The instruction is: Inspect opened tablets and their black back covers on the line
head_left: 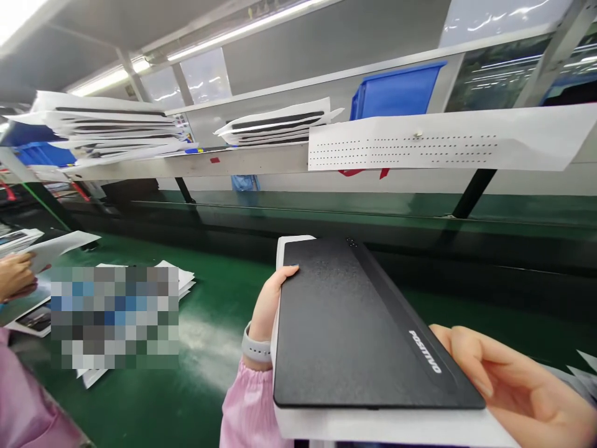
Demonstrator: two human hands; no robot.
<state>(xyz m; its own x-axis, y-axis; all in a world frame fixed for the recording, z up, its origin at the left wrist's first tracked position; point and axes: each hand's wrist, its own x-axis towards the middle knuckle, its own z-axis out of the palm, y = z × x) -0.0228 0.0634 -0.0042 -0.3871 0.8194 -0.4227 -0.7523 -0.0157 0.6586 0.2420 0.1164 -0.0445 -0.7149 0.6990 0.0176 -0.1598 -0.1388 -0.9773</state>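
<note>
A flat black case point(340, 330) with the word POSITIVO along its right side lies tilted over a white sheet or box point(373, 426), whose edges show at the top left and bottom. At the case's left edge, my left hand point(268, 305) grips it, the thumb on top and the other fingers hidden beneath. My right hand point(508, 379) is at the case's lower right edge, its fingers curled against the rim. What lies under the white layer is mostly hidden.
Another person's hands point(16, 277) hold papers at the left. Loose sheets point(184, 280) lie on the green table point(209, 348). Paper stacks point(116, 127) and a blue bin point(396, 93) stand on the shelf point(261, 160), with a perforated white sheet point(401, 149) hanging over its edge.
</note>
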